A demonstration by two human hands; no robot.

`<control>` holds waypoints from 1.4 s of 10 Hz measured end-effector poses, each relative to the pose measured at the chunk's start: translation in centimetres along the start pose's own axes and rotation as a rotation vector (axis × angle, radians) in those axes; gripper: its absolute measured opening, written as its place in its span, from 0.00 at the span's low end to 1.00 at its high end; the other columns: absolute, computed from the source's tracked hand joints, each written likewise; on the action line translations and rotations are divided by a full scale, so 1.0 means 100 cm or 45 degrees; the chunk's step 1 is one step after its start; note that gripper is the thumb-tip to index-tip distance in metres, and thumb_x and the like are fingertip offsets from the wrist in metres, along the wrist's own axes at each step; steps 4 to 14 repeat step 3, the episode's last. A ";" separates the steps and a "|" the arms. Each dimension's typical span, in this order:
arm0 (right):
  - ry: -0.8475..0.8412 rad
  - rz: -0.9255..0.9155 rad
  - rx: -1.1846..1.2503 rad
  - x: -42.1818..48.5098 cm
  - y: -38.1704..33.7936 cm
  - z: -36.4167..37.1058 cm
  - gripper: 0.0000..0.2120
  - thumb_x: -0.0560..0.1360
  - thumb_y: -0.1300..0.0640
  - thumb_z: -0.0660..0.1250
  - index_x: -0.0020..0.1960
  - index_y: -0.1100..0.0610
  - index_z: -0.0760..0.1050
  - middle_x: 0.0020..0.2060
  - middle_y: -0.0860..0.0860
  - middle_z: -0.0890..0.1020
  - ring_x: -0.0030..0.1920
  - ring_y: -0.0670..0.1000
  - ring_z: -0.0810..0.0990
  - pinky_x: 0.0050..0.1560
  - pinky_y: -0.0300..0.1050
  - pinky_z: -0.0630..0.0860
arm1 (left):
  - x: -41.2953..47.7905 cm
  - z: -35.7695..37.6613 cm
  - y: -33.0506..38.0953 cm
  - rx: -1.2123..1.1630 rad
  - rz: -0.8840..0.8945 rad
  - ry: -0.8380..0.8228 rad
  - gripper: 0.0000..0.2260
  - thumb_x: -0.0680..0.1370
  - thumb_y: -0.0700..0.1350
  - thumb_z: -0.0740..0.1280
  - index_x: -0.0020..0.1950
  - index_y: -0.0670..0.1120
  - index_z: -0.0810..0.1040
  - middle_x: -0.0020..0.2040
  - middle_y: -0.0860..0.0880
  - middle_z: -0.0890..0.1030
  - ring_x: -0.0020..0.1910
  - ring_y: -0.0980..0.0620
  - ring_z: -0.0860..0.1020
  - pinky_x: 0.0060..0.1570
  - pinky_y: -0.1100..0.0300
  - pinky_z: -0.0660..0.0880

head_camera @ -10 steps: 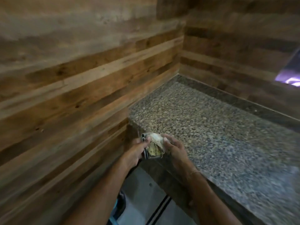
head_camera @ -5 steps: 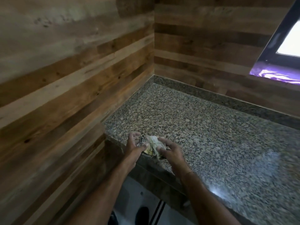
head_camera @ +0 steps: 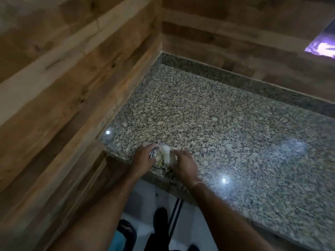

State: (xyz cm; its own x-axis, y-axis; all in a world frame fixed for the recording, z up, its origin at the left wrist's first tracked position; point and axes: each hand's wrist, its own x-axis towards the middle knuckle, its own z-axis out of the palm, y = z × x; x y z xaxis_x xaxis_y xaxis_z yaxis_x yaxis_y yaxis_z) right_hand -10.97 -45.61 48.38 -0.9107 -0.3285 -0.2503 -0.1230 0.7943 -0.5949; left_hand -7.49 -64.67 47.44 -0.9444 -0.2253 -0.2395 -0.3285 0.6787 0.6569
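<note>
Speckled granite counter (head_camera: pixel 235 133) fills a corner between wood-plank walls (head_camera: pixel 63 78). At its front left edge sits a small, pale crumpled bundle (head_camera: pixel 163 155) with thin strands across it. The left hand (head_camera: pixel 144 157) curls around its left side, and the right hand (head_camera: pixel 184 164) grips its right side with bent fingers.

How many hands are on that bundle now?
2. The left hand grips the bundle from its left side and the right hand from its right, at the granite counter front edge. Some fingers are hidden behind it.
</note>
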 end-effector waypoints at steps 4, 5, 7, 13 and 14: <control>0.100 -0.055 0.114 -0.002 0.011 -0.009 0.27 0.77 0.45 0.72 0.74 0.47 0.71 0.62 0.49 0.73 0.56 0.49 0.78 0.53 0.46 0.84 | 0.009 0.006 -0.015 0.244 0.075 0.160 0.26 0.73 0.55 0.77 0.71 0.59 0.77 0.69 0.49 0.71 0.68 0.44 0.67 0.60 0.47 0.68; 0.100 -0.055 0.114 -0.002 0.011 -0.009 0.27 0.77 0.45 0.72 0.74 0.47 0.71 0.62 0.49 0.73 0.56 0.49 0.78 0.53 0.46 0.84 | 0.009 0.006 -0.015 0.244 0.075 0.160 0.26 0.73 0.55 0.77 0.71 0.59 0.77 0.69 0.49 0.71 0.68 0.44 0.67 0.60 0.47 0.68; 0.100 -0.055 0.114 -0.002 0.011 -0.009 0.27 0.77 0.45 0.72 0.74 0.47 0.71 0.62 0.49 0.73 0.56 0.49 0.78 0.53 0.46 0.84 | 0.009 0.006 -0.015 0.244 0.075 0.160 0.26 0.73 0.55 0.77 0.71 0.59 0.77 0.69 0.49 0.71 0.68 0.44 0.67 0.60 0.47 0.68; 0.100 -0.055 0.114 -0.002 0.011 -0.009 0.27 0.77 0.45 0.72 0.74 0.47 0.71 0.62 0.49 0.73 0.56 0.49 0.78 0.53 0.46 0.84 | 0.009 0.006 -0.015 0.244 0.075 0.160 0.26 0.73 0.55 0.77 0.71 0.59 0.77 0.69 0.49 0.71 0.68 0.44 0.67 0.60 0.47 0.68; 0.100 -0.055 0.114 -0.002 0.011 -0.009 0.27 0.77 0.45 0.72 0.74 0.47 0.71 0.62 0.49 0.73 0.56 0.49 0.78 0.53 0.46 0.84 | 0.009 0.006 -0.015 0.244 0.075 0.160 0.26 0.73 0.55 0.77 0.71 0.59 0.77 0.69 0.49 0.71 0.68 0.44 0.67 0.60 0.47 0.68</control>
